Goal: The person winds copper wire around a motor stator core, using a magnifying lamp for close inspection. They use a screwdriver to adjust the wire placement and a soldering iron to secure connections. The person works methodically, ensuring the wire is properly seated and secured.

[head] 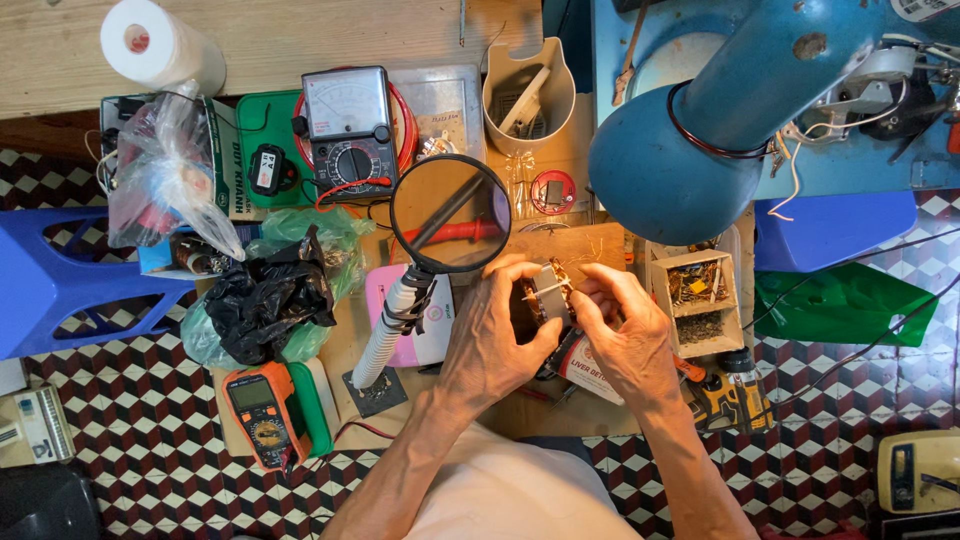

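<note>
Both hands together at frame centre: my left hand clamps the small wound coil, right hand pinches its wires; best kept steady, close below the magnifier

Two multimeters (one analog, one orange digital), one magnifier, one paper roll, one blue lamp.

My left grip and right grip sit hemmed in: the magnifying glass on its flexible neck just left, the blue lamp shade overhanging ahead, the parts box tight on the right. Open room lies only toward my lap.
</note>
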A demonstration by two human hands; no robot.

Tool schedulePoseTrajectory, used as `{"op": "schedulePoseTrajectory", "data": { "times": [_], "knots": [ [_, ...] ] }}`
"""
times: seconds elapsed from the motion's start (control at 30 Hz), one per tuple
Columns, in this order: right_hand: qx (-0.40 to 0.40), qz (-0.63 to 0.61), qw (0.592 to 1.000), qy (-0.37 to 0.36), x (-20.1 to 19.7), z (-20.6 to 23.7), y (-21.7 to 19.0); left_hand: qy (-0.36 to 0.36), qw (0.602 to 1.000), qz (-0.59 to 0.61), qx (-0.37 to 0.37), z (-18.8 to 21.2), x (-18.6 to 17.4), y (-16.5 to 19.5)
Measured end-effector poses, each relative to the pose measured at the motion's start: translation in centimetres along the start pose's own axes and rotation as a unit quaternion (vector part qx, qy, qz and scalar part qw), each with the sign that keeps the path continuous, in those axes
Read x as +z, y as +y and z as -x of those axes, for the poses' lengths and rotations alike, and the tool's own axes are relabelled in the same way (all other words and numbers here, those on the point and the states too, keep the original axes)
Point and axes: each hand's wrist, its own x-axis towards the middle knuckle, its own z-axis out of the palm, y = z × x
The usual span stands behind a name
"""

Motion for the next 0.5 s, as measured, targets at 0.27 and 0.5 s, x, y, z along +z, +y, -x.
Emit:
{"op": "schedulePoseTrajectory", "data": {
  "times": [0.27,0.5],
  "knots": [
    [0.026,0.029,0.998,0.048,1.4,0.6,0.2,-0.061,0.997,0.034,-0.018,-0.5,0.5,-1.4],
    [0.008,0.067,0.996,0.058,1.8,0.6,0.0,-0.023,0.999,0.025,-0.019,0.2,1.8,-1.9]
  ]
}}
